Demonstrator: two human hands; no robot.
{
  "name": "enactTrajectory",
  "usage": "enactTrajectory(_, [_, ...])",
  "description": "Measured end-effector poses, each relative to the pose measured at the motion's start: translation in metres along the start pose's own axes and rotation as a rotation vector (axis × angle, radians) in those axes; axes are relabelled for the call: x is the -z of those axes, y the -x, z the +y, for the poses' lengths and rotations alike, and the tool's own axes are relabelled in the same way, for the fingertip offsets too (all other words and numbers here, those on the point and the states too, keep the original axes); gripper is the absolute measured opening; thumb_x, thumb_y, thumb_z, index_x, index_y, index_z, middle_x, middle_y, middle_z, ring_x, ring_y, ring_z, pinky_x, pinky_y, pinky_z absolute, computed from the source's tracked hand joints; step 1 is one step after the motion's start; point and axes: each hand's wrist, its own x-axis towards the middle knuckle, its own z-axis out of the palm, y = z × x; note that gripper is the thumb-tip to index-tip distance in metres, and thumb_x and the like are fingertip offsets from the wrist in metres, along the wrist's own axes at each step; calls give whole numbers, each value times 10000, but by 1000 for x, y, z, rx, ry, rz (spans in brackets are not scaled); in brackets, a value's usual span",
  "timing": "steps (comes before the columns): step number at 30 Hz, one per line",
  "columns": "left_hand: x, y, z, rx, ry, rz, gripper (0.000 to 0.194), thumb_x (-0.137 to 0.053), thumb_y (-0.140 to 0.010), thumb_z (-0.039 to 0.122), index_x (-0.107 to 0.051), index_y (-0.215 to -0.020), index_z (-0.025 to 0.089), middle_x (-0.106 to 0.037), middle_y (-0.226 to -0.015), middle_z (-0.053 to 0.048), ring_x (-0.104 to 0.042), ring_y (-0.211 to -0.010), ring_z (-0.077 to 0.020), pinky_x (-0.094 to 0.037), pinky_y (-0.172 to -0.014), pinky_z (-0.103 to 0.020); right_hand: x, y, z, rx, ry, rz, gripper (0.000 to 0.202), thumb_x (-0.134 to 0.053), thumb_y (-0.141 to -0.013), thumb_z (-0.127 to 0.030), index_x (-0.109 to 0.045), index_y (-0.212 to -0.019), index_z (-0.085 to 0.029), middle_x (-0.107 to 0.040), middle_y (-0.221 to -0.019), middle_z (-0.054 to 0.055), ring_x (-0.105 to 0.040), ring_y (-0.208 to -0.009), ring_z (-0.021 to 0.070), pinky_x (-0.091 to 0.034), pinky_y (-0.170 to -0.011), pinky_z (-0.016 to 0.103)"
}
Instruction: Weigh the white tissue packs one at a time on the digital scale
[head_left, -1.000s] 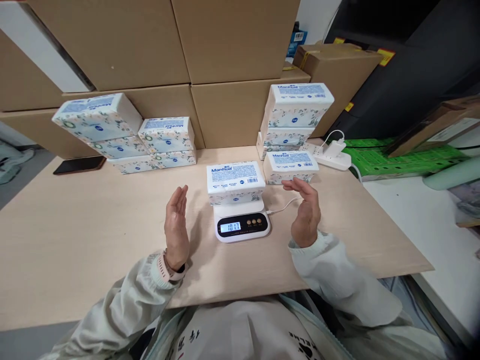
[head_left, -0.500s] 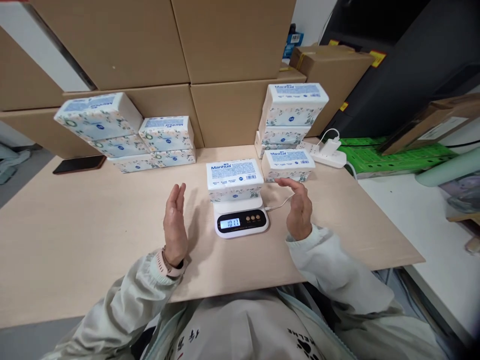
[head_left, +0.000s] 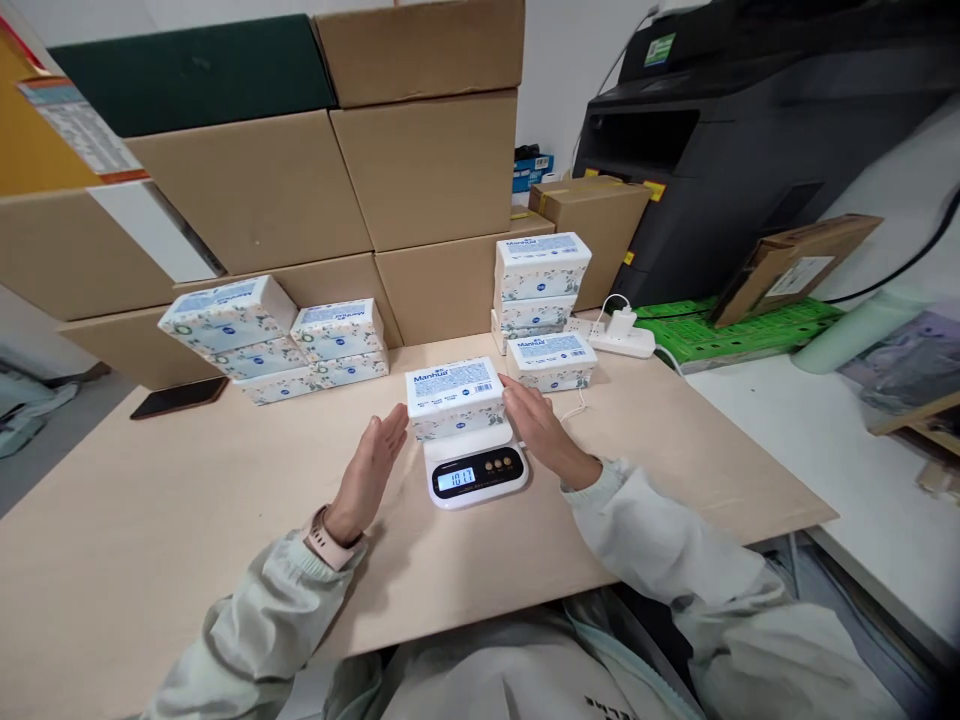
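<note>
At the centre of the frame: one white Manhua pack (head_left: 454, 398), flat on a digital scale (head_left: 476, 478) whose display appears to read 101.7. Long axis: roughly left to right across the frame, its short ends towards the two hands.

Left hand (head_left: 366, 475), centre left: fingers extended and released, holding nothing; the pack lies up and to the right of them, the tips at or just beside its left end (contact cannot be told). Right hand (head_left: 546, 435), right of centre: fingers straight, unclenched, laid along the right end, seemingly touching it; this is the nearer hand, and the pack lies to their left.

On the bench (head_left: 262, 520), behind: a stack of packs (head_left: 259, 340) at left, another stack (head_left: 544, 270) right of centre with a single pack (head_left: 551, 365) before it, and a power strip (head_left: 630, 342).

Hidden or unclear: most of the weighing plate, under the pack; both thumbs; the lower packs of the right stack, partly covered; the pack's small print, too fine to read; the dark printer (head_left: 720, 180), cut off at upper right.
</note>
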Motion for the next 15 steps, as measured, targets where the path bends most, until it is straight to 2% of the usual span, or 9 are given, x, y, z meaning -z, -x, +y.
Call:
enactTrajectory(2, [-11,-3,12,-29,-22,-176,710,-407,-977,760,-656,-1437,279,-430,-1663,-63,-323,-1596,-304,-192,-1348,-548,1,0,1,15,-82,60,610,-391,-1021,-661,-567,-1475,-294,-639,-1450,107,-532,-1341,314,-359,-1182,553])
enactTrajectory(4, [-30,-7,28,-108,-61,-330,678,-380,-1000,745,-626,-1470,324,-404,-1680,-20,-280,-1615,-284,-196,-1350,-538,8,-2,6,75,-141,239,638,-469,-992,-668,-551,-1468,-251,-605,-1459,138,-517,-1353,312,-382,-1177,537])
enactTrajectory(6, [-54,-17,47,-208,-85,-421,638,-414,-1004,732,-609,-1484,361,-397,-1684,12,-248,-1627,-270,-208,-1348,-531,23,-8,11,159,-171,445,629,-499,-986,-656,-533,-1455,-238,-573,-1468,151,-513,-1360,299,-396,-1172,521])
enactTrajectory(9, [-93,-46,65,-291,-70,-487,636,-497,-966,754,-633,-1457,372,-424,-1668,26,-239,-1629,-285,-216,-1339,-547,55,-26,20,251,-137,646,586,-484,-995,-651,-525,-1434,-264,-568,-1456,132,-514,-1353,284,-385,-1174,523])
enactTrajectory(12, [-130,-87,60,-274,-58,-536,652,-524,-944,773,-646,-1439,366,-417,-1672,32,-241,-1629,-296,-203,-1337,-549,79,-50,39,217,-58,776,621,-465,-975,-702,-555,-1391,-251,-592,-1381,137,-526,-1285,293,-390,-1143,551])
enactTrajectory(15, [-154,-117,36,-181,-41,-560,653,-528,-949,763,-643,-1440,347,-407,-1681,10,-244,-1628,-304,-202,-1331,-539,87,-70,67,85,-25,826,655,-475,-937,-750,-602,-1299,-219,-626,-1283,147,-526,-1234,307,-369,-1137,598])
